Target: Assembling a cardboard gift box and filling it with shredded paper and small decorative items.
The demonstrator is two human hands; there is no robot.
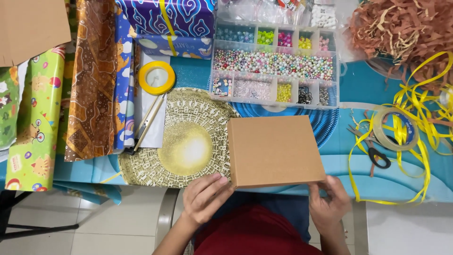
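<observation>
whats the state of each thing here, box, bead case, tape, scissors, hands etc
cardboard box: closed, flat on the table edge
left hand: open, fingers on the box's near left corner
right hand: gripping the box's near right corner
bead organiser: compartments filled; lid cannot tell
yellow ribbon spool: wound, lying flat
yellow ribbon: loose, tangled
tape roll: lying flat among the ribbon
scissors: lying flat, blades hidden
wrapping paper: sheets overlapping

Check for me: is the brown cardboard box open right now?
No, the cardboard box lies closed and flat, with the left hand and right hand at its near edge.
</observation>
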